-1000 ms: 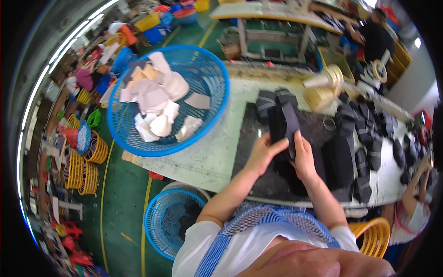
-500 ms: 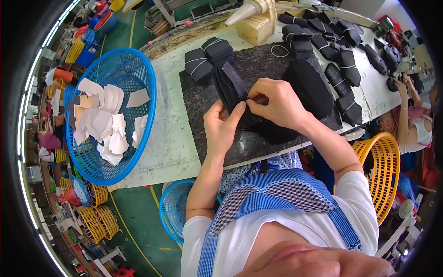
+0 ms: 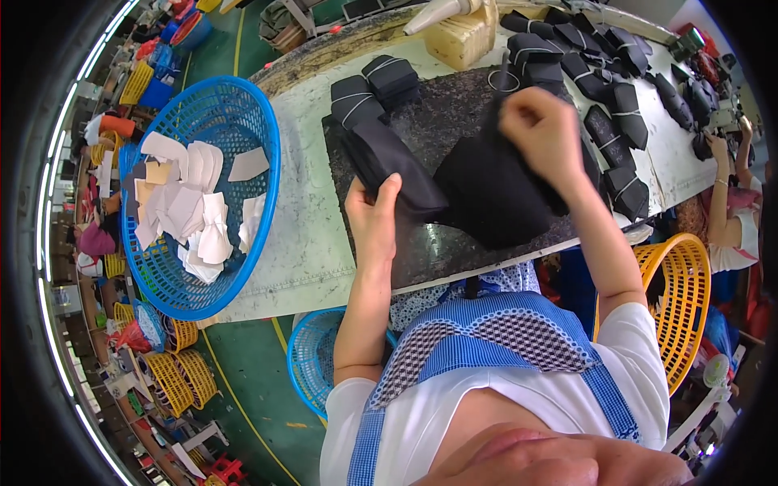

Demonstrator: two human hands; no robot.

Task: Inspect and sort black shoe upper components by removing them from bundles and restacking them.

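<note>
My left hand (image 3: 374, 219) grips the near side of a stack of black cut pieces (image 3: 397, 166), thumb on one face and the fingers hidden behind. The stack lies tilted on a dark worn board (image 3: 438, 259). My right hand (image 3: 545, 134) is raised over the board's right part, its curled fingers smeared by motion; whether anything is in them is unclear. Beneath it spreads a loose pile of black pieces (image 3: 498, 194). Two tied black bundles, one a banded bundle (image 3: 355, 101), sit just beyond the left-hand stack. A thin pale ring band (image 3: 503, 80) lies beyond my right hand.
A blue basket (image 3: 274, 162) with pale cut pieces stands on the table's left. Several tied black bundles (image 3: 628, 113) cover the right side. A yellowish block (image 3: 466, 40) with a cone nozzle stands at the back. A yellow basket (image 3: 689, 300) is below right; a co-worker (image 3: 733, 219) sits far right.
My hands have parted: the right has moved up and right, away from the stack's edge. The stack in my left hand now leans over, its smooth face showing.
</note>
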